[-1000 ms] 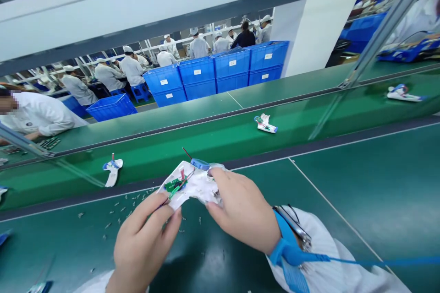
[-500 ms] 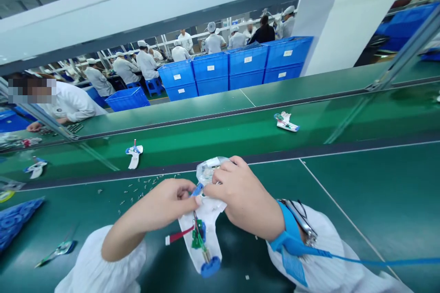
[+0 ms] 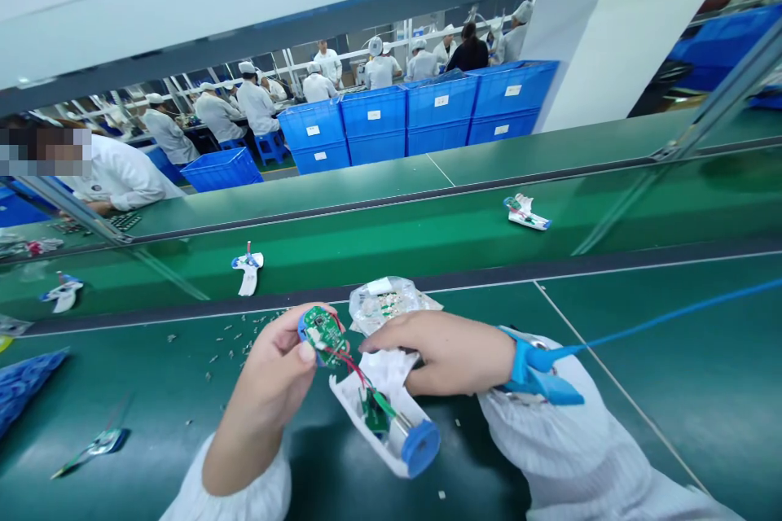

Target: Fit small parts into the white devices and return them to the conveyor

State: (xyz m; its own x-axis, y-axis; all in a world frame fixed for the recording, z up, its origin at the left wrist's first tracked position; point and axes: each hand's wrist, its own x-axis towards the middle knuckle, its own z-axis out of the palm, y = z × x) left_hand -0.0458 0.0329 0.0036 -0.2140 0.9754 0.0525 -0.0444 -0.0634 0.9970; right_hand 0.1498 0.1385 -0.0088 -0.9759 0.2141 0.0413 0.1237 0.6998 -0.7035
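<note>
A white housing [image 3: 391, 370] sits between two hands above a dark green table [image 3: 648, 342] in a busy workshop.
The left hand [image 3: 274, 366] pinches a round green circuit board [image 3: 327, 332] between thumb and fingers; the right hand [image 3: 449, 350] has thumb and fingers closed on the housing's side. A clear bag [image 3: 382, 301] lies just beyond, small parts [image 3: 229, 338] scattered leftward. Behind run a green belt [image 3: 366, 240] bearing similar housings [image 3: 248, 270], stacked blue bins [image 3: 375, 134] and white-coated people [image 3: 257, 107].

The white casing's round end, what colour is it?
The round end is blue, clearest in the head view.
</note>
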